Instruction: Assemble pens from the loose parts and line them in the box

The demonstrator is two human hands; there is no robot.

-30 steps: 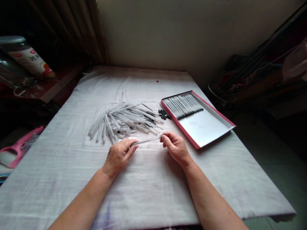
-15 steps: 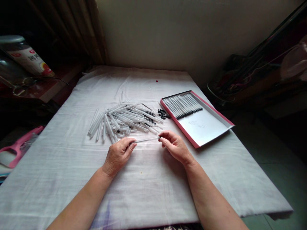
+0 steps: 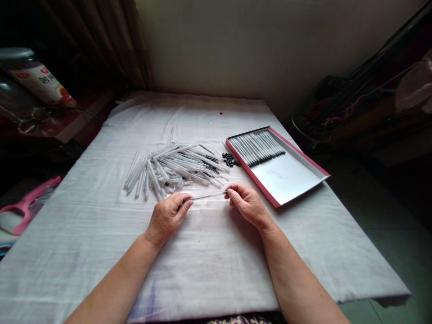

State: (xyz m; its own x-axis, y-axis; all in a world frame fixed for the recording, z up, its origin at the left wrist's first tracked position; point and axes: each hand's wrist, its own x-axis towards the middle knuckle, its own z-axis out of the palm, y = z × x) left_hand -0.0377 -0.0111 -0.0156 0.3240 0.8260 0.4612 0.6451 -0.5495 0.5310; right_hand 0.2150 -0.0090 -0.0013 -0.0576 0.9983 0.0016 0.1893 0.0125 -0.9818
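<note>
A thin, clear pen [image 3: 208, 195] is stretched level between my two hands. My left hand [image 3: 169, 215] is closed on its left end. At the other end, my right hand [image 3: 248, 204] pinches a small dark part between thumb and fingertips; whether it is a cap or a plug is hidden. Just beyond my hands lies a loose heap of clear pen barrels and refills [image 3: 168, 166], some with black ends. To the right of the heap are several small black caps [image 3: 229, 159].
A shallow red-edged box lid [image 3: 276, 182] lies at the right, with a row of black-ended pens [image 3: 258, 146] along its far side. White cloth [image 3: 202, 274] covers the table. Pink-handled scissors [image 3: 23, 207] and a labelled jar [image 3: 37, 76] are at the left.
My right hand has shifted slightly to the right, and more of the dark part shows at its fingertips. My left hand keeps its grip, nearly still.
</note>
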